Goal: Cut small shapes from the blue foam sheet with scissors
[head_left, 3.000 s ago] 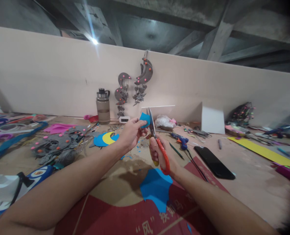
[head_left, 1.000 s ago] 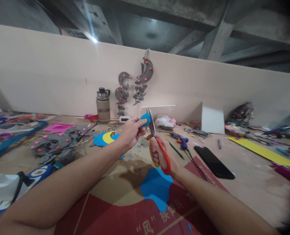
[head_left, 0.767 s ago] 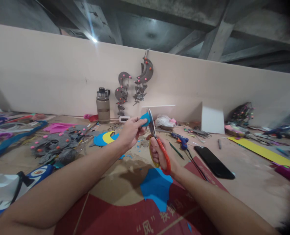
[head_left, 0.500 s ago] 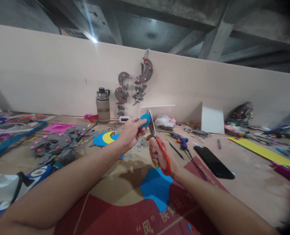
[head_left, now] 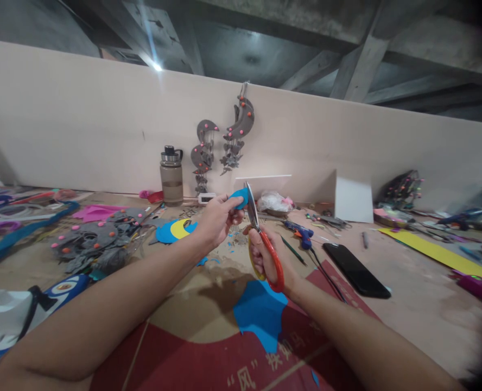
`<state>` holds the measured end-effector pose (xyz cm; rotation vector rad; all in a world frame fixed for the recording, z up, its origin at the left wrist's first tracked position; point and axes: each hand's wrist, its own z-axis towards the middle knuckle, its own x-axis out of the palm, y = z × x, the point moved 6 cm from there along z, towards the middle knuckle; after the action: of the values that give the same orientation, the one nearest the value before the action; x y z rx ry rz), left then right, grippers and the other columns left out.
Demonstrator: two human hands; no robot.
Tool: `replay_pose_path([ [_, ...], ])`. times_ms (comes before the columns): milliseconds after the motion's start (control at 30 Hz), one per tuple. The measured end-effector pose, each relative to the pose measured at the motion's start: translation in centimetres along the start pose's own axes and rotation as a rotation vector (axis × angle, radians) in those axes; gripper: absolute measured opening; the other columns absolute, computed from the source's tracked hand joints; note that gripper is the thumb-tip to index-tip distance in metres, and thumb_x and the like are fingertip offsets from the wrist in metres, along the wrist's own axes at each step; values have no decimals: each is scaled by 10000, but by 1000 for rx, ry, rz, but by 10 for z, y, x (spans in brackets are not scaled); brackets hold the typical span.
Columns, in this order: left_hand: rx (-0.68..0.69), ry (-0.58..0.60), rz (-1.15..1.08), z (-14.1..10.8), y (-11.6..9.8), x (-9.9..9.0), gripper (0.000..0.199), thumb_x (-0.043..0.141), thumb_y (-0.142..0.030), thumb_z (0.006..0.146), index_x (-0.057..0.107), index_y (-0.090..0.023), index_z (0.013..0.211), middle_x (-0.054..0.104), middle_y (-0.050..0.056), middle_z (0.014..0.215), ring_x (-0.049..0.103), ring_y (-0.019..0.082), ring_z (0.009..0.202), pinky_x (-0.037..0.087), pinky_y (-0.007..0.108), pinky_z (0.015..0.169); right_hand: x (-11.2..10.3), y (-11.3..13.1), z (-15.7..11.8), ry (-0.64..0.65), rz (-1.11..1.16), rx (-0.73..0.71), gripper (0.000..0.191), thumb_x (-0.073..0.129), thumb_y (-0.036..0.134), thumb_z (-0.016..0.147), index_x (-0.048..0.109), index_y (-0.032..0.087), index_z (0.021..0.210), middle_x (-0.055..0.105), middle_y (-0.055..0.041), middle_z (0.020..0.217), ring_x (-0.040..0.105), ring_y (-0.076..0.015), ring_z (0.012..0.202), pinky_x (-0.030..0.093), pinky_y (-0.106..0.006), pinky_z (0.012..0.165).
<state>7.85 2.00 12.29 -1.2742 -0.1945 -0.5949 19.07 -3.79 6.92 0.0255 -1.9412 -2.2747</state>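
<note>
The small blue piece [head_left: 239, 195] had shifted slightly toward the left and turned since the frame half a second earlier; the scissors [head_left: 272, 248] and both forearms stood almost where they had been.

The cutting looked well under way. Blue scraps [head_left: 202, 262] lay on the cardboard [head_left: 184, 320] beyond the shadow of the hands, and the piece was already small, its upper edge apparently rounded. How much of its outline was left to trim could not be told, since fingers covered part of it. A larger blue sheet [head_left: 261, 315] with an irregular, pointed outline lay flat below the right wrist, and a blue and yellow cutout [head_left: 178, 230] rested beyond the left forearm.

The left hand [head_left: 220, 217] reached up from the lower left, its thumb and fingers pinched on the piece — held in the air, up against the blades. The right hand [head_left: 261, 252] came in from the lower right, fingers curled through and around the red and yellow handles, so that the scissors pointed upward. The blades seemed nearly together at the piece's right edge — whether they bit into it was too small to tell.
</note>
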Motion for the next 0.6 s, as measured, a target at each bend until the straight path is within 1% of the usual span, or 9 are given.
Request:
replay_pose_path([
  [233,-1,3,-18,1,-1,-1,199,743,-220,669,586,-118,737,623,21,656,532,69,505,330,177,444,0,0,0,2,-30,-7,545,670,693,728,432,224,868,334,112,546,275,-31,377,237,-142,316],
  [467,11,-50,-37,3,-4,-4,158,723,-176,686,590,-115,747,608,9,652,547,72,513,338,171,432,0,0,1,-3,-66,1,520,658,680,741,424,230,851,326,107,550,281,-40,386,239,-142,316],
  [600,15,-64,-33,3,-4,-4,139,707,-142,690,577,-120,732,587,-1,631,540,70,508,333,170,429,-1,-4,4,-5,-77,-15,508,646,676,753,443,227,876,350,98,580,319,-48,402,295,-153,323],
])
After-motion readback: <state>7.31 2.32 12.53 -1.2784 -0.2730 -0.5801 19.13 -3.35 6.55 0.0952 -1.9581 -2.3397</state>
